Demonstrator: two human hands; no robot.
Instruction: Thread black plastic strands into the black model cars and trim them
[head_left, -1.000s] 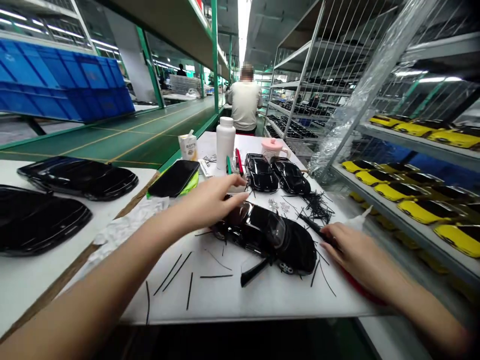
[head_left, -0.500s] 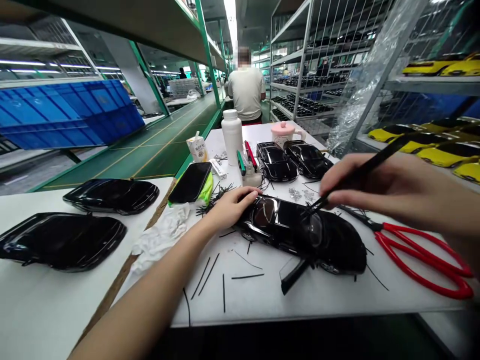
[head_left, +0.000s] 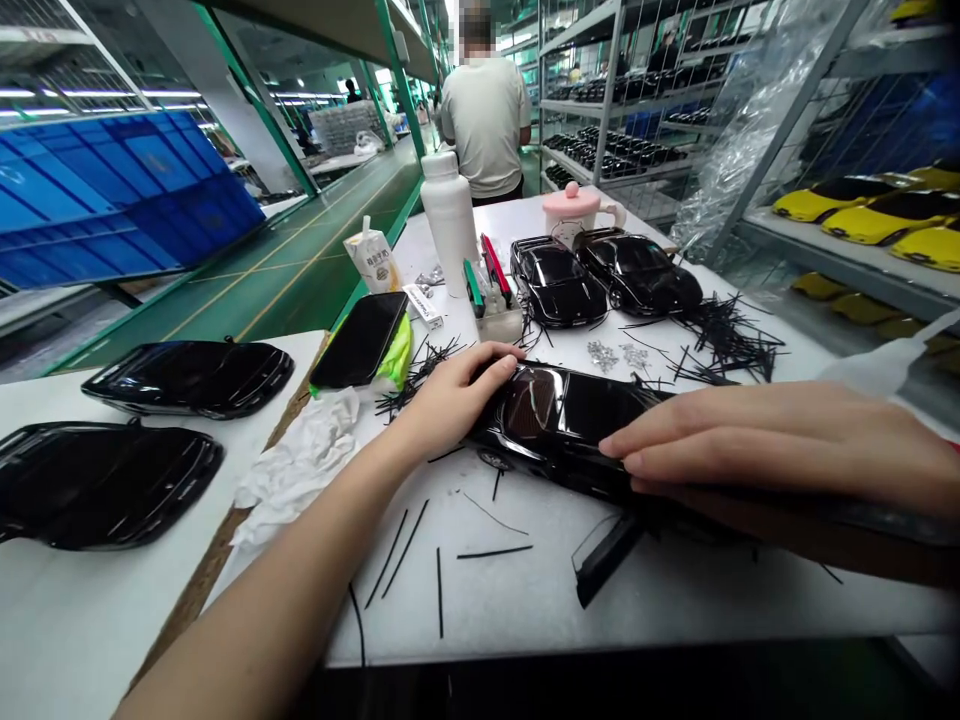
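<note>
Our black car (head_left: 592, 408) slants far-left to near-right: left hand (head_left: 450, 400) curled at its left end, right hand (head_left: 780, 440) straight-fingered above (gripping? we can't tell).

The model car (head_left: 592, 415) at the left hand (head_left: 450, 395) is black, the shelved cars (head_left: 855, 226) beyond the right hand (head_left: 780, 430) yellow with seemingly black roofs (head_left: 911, 207).

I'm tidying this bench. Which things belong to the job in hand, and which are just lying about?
Likely the job:
- car, at left hand and right hand
- its open door
- black strips

Seemingly just lying about:
- phone
- white bottle
- lidded mug
- drink carton
- tissue
</note>
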